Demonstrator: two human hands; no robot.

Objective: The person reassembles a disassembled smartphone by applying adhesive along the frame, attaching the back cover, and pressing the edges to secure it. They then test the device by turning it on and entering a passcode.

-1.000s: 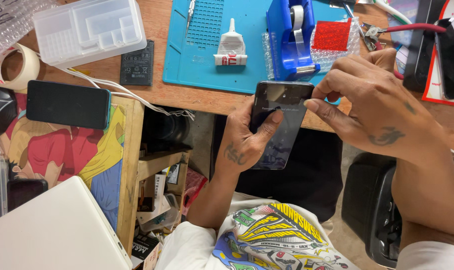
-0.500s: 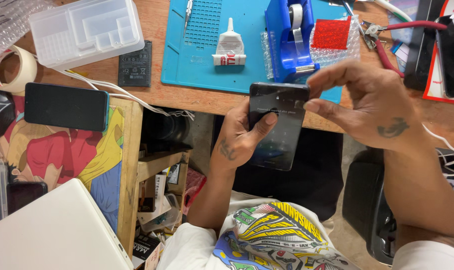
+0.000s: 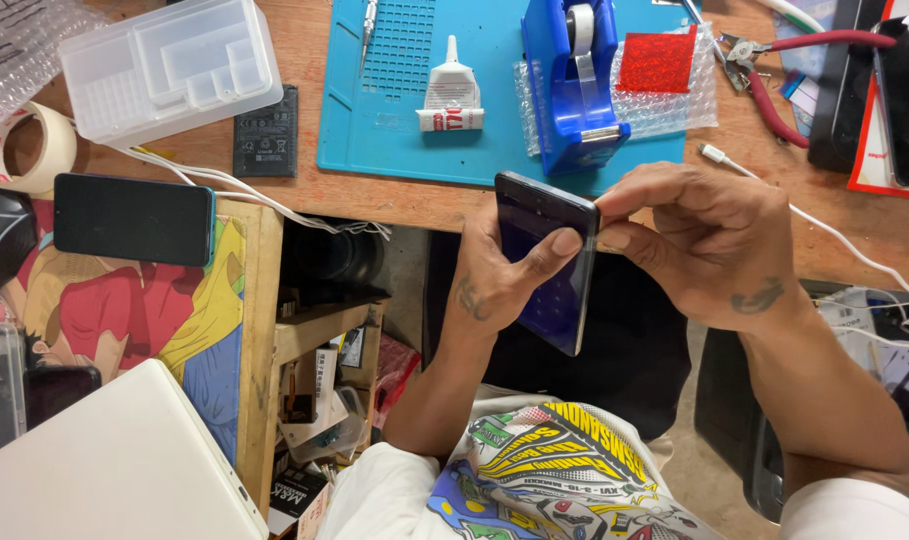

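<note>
A dark smartphone [image 3: 549, 290] with a glossy face is held over my lap, just in front of the desk edge. My left hand [image 3: 499, 275] wraps it from behind and below, thumb lying across its face. My right hand [image 3: 699, 240] pinches its upper right corner with thumb and fingertips. On the desk beyond lies a blue work mat [image 3: 404, 110] carrying a white glue tube [image 3: 450, 95] and a blue tape dispenser [image 3: 569, 80].
A second dark phone [image 3: 134, 218] lies at the left, near a black battery [image 3: 265, 133], a clear plastic organiser box [image 3: 169, 65] and a tape roll [image 3: 19, 150]. Red-handled pliers [image 3: 774, 70] and a white cable [image 3: 834, 235] lie at the right. A white laptop [image 3: 104, 470] sits bottom left.
The phone and both hands have shifted slightly left and lower in view. My right fingers have moved onto the phone's upper right corner.
</note>
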